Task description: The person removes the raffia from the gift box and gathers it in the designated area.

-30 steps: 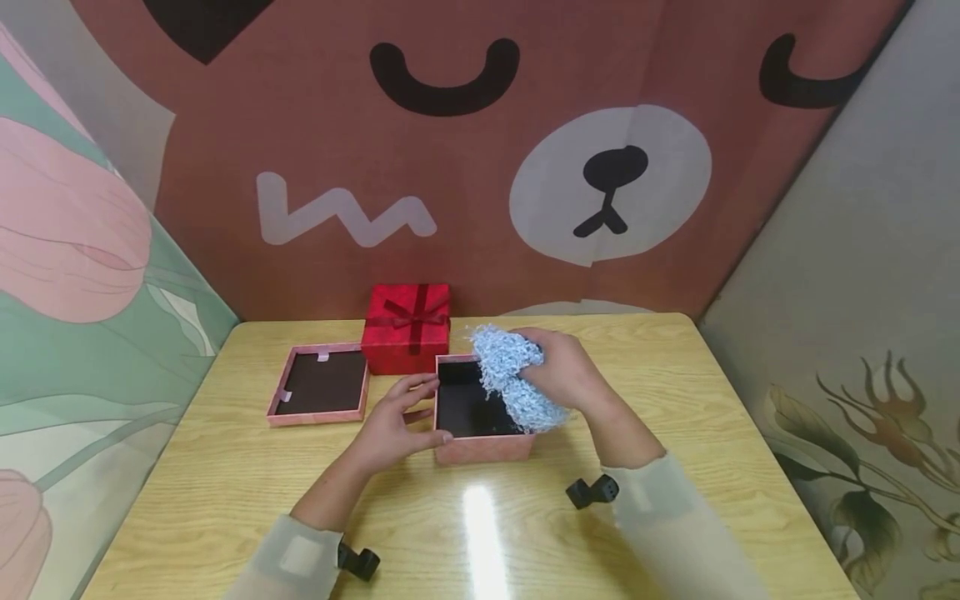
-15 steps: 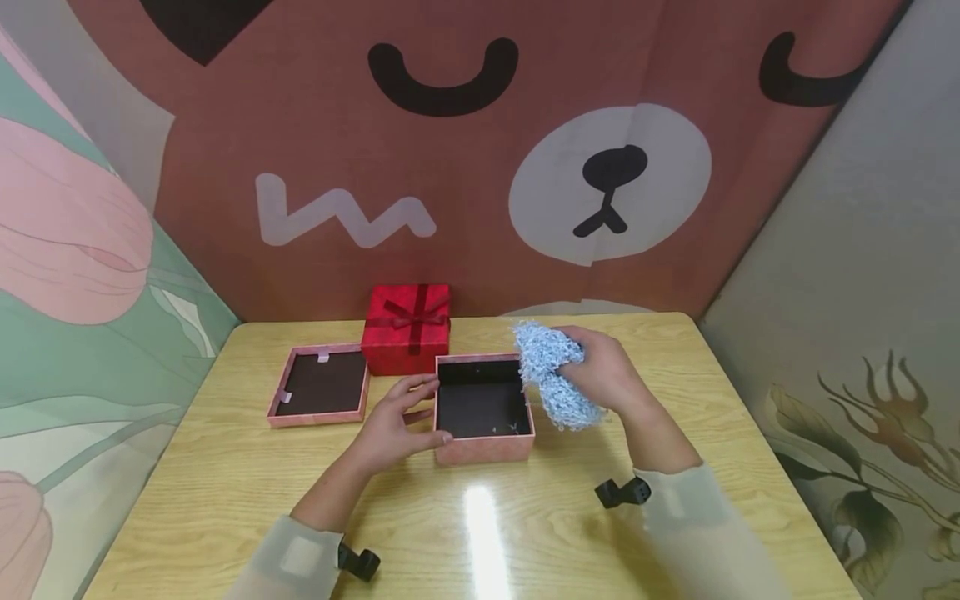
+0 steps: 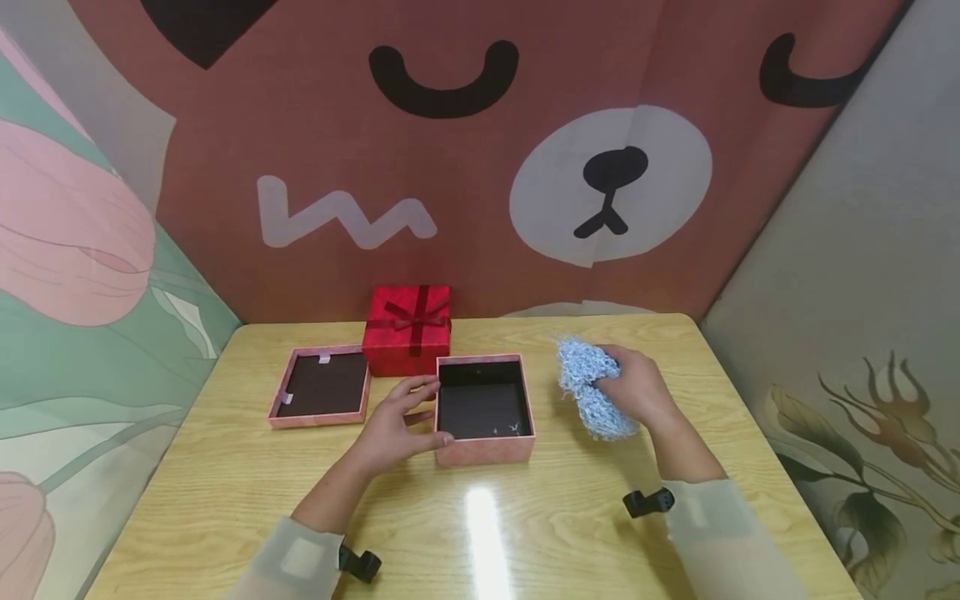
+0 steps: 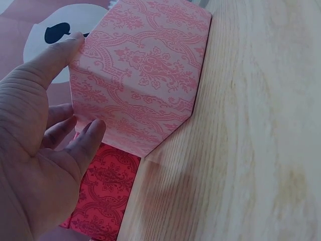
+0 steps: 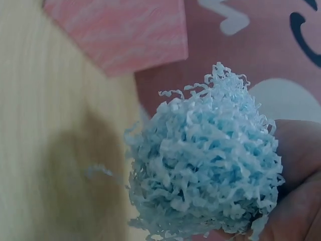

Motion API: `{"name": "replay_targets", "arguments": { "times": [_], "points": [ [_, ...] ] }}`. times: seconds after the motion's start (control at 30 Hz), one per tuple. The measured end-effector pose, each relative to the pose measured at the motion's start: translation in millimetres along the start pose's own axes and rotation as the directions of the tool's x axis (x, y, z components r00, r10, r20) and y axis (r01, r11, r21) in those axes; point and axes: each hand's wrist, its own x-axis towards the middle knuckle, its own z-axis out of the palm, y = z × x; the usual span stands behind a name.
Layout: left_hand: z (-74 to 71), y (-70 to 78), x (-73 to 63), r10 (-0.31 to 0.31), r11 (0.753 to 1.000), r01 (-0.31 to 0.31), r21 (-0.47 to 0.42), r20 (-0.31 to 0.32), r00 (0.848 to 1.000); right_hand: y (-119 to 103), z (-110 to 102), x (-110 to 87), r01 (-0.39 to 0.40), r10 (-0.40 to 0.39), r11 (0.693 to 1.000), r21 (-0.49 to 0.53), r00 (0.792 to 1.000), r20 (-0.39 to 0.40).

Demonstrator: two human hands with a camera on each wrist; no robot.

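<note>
A pink patterned open box (image 3: 483,451) with a black inside stands mid-table. My left hand (image 3: 390,429) touches its left side, thumb at the front corner and the other fingers spread farther back; the left wrist view shows the thumb tip at an edge of the box (image 4: 145,65). A few pale shreds lie on the box floor. Right of the box, my right hand (image 3: 639,388) grips a clump of light-blue shredded paper (image 3: 602,412) above the table. In the right wrist view the shredded paper (image 5: 205,165) hides most of the fingers.
A red gift box (image 3: 397,358) with a dark ribbon bow stands behind and left of the open box. The pink lid (image 3: 326,385) lies inside-up to its left. Beyond the wooden table (image 3: 420,533) rises a bear-printed backdrop (image 3: 450,167).
My right hand has carried the shredded paper from over the open box to the right, uncovering the box's black inside. My left hand and the box have stayed in place.
</note>
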Motion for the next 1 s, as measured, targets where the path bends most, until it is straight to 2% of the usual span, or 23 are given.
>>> {"name": "replay_targets", "arguments": {
  "times": [0.3, 0.53, 0.77, 1.0],
  "points": [
    [-0.1, -2.4, -0.1, 0.003, 1.0, -0.003, -0.005, -0.002, 1.0, 30.5, 8.5, 3.5, -0.025, 0.022, 0.994, -0.104, 0.999, -0.035],
    [2.3, -1.9, 1.3, -0.01, 1.0, 0.01, -0.002, -0.002, 1.0, 50.7, 19.4, 9.8, -0.066, 0.061, 0.978, -0.199, 0.998, -0.028],
    [0.6, -0.7, -1.8, 0.009, 1.0, -0.009, -0.003, 0.004, 1.0, 59.5, 24.1, 10.4, -0.085, 0.089, 0.958, -0.275, 0.996, 0.002],
    [-0.7, -2.7, -1.5, 0.03, 1.0, -0.03, -0.001, 0.008, 1.0, 60.7, 29.0, 10.1, -0.101, 0.106, 0.935, -0.339, 0.994, -0.003]
  ]
}}
